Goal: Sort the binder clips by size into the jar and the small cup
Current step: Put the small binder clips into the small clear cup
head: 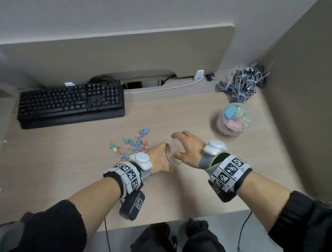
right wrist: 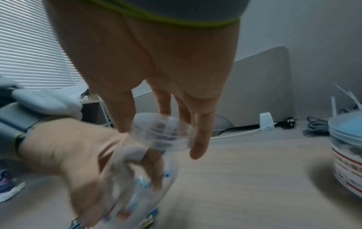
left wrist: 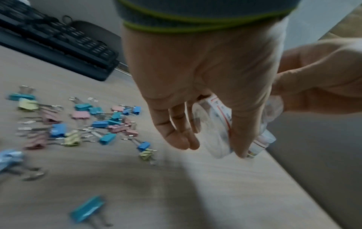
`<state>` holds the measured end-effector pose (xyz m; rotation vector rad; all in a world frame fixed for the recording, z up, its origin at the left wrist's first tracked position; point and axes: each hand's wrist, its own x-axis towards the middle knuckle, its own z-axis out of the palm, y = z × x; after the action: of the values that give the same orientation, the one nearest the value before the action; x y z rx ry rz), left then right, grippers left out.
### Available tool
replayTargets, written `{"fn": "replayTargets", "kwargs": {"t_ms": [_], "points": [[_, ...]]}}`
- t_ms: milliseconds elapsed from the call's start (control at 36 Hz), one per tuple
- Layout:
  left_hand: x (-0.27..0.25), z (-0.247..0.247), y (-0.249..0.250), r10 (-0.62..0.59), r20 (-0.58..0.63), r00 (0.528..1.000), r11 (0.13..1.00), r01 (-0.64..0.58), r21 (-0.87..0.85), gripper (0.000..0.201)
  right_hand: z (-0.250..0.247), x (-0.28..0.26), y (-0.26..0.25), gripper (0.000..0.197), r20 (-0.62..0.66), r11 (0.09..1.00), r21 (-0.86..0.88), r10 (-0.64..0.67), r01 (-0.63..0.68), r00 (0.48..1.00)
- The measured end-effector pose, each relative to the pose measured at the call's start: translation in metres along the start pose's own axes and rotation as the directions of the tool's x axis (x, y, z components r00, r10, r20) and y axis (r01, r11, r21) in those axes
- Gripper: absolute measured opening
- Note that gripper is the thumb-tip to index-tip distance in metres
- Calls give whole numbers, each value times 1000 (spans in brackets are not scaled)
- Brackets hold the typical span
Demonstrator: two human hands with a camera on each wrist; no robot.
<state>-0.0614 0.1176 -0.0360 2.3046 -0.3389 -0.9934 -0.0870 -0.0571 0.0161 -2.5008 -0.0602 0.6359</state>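
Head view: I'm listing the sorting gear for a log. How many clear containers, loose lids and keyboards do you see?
Clear containers: 2, the jar and the small cup in the left hand
Loose lids: 1, the lid in the right hand
Keyboards: 1, the keyboard
Total: 4

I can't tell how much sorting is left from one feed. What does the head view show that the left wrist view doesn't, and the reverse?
Only the head view shows the lidded jar of larger clips standing far right, the cable bundle, and both forearms.

Only the left wrist view shows a loose blue clip lying apart, nearer the camera, and the left hand's fingers curled round the small cup.

Both show the scattered clips, the keyboard, and the right hand at the cup.
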Motion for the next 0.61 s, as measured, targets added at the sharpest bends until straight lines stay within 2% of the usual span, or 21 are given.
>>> {"fn": "replayTargets", "kwargs": {"t_ms": [56, 111, 167, 250, 306, 389, 500, 611], "points": [[-4, -3, -12, -75, -23, 997, 997, 75, -12, 84, -5, 5, 4, 61, -58, 1000, -8, -13, 12, 998], [-12, -11, -26, -122, -62, 991, 992, 120, -43, 85, -5, 13, 8, 62, -72, 999, -31, 21, -24, 997], [-20, -20, -45, -154, -139, 978, 985, 141, -101, 74, 5, 23, 12, 64, -31, 990, -91, 102, -104, 994], [-29, -28, -61, -192, -254, 948, 971, 146, -187, 74, 27, 35, 30, 60, 52, 940, -250, 252, -232, 966], [-34, -31, -77, -200, -307, 930, 963, 129, -234, 80, 41, 41, 35, 54, 92, 892, -371, 314, -260, 945], [-48, -39, -94, -250, -359, 899, 956, 170, -240, 82, 61, 51, 43, 54, 100, 841, -468, 354, -270, 930], [-61, -49, -113, -267, -375, 888, 943, 161, -290, 78, 73, 61, 40, 63, 62, 819, -509, 342, -265, 938], [-68, -53, -127, -278, -426, 861, 937, 145, -319, 80, 67, 85, 18, 69, 34, 877, -408, 291, -253, 956]]}}
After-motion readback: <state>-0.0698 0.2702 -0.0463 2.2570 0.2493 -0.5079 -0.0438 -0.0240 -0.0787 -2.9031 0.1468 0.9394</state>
